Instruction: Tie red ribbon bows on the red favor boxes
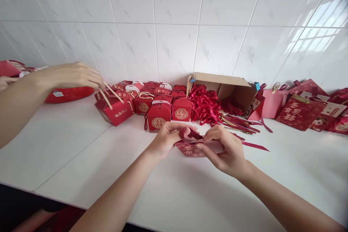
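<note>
In the middle of the table, a small dark-red gift bag [190, 150] with pale lettering is between my two hands. A wide dark-red ribbon [185, 135] loops up from its top edge. My left hand [169, 138] is closed round the bag's left side and the ribbon loop, its far fingers partly hidden. My right hand [226, 149] pinches at the right end of the ribbon by the bag's rim, thumb in front and fingers behind. What exactly sits between those fingertips is too small to make out.
At left, another person's hand [78, 76] holds a red box [115, 111] by cord handles. Several red gift boxes [160, 116] stand behind my hands. A cardboard box [225, 79] spills red ribbons [204, 102]. Finished-looking gift bags [300, 112] lie at right, against the tiled wall [176, 50].
</note>
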Action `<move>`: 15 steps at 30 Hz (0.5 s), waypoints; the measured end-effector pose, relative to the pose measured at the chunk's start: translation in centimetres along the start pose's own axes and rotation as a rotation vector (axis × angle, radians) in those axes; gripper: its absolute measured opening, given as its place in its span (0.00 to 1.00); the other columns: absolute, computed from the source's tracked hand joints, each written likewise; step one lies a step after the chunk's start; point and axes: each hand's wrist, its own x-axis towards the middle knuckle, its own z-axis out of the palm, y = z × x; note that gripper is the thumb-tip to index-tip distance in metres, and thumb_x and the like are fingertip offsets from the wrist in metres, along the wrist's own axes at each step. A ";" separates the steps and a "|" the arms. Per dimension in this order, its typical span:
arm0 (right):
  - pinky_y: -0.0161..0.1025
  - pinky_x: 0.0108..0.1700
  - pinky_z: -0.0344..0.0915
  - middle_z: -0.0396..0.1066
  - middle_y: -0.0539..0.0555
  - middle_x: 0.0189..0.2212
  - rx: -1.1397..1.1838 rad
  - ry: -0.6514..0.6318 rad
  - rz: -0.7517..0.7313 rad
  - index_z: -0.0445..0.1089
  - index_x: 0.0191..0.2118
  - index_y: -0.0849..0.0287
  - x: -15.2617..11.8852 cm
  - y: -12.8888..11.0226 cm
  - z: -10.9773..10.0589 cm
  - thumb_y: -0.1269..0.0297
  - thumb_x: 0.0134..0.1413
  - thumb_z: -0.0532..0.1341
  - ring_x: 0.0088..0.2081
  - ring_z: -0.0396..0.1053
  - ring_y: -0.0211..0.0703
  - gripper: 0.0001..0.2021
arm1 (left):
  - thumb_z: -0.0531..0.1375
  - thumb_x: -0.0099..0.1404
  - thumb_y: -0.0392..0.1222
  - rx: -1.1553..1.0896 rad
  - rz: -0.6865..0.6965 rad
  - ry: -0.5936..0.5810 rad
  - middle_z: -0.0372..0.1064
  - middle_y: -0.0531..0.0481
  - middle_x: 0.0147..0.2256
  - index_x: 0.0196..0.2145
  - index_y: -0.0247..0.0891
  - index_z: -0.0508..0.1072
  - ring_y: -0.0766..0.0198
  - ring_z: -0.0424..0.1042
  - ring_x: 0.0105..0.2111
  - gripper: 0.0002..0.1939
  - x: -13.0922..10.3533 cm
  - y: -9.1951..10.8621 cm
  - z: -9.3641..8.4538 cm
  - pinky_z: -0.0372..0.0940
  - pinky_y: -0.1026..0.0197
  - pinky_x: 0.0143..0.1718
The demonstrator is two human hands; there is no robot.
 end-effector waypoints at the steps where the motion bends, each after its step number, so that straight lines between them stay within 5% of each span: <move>1: 0.39 0.30 0.63 0.66 0.52 0.27 0.001 0.001 0.001 0.62 0.36 0.57 0.0 0.0 0.0 0.76 0.50 0.64 0.28 0.64 0.40 0.11 | 0.65 0.57 0.47 0.010 0.003 0.000 0.78 0.48 0.30 0.32 0.37 0.81 0.64 0.74 0.31 0.11 0.0 0.0 0.0 0.67 0.66 0.33; 15: 0.38 0.30 0.64 0.66 0.52 0.28 0.018 -0.010 0.016 0.62 0.36 0.58 0.0 0.2 0.1 0.77 0.49 0.64 0.30 0.64 0.40 0.12 | 0.65 0.58 0.43 0.124 0.118 -0.024 0.75 0.48 0.30 0.31 0.37 0.81 0.66 0.71 0.31 0.08 0.0 -0.2 -0.4 0.65 0.67 0.32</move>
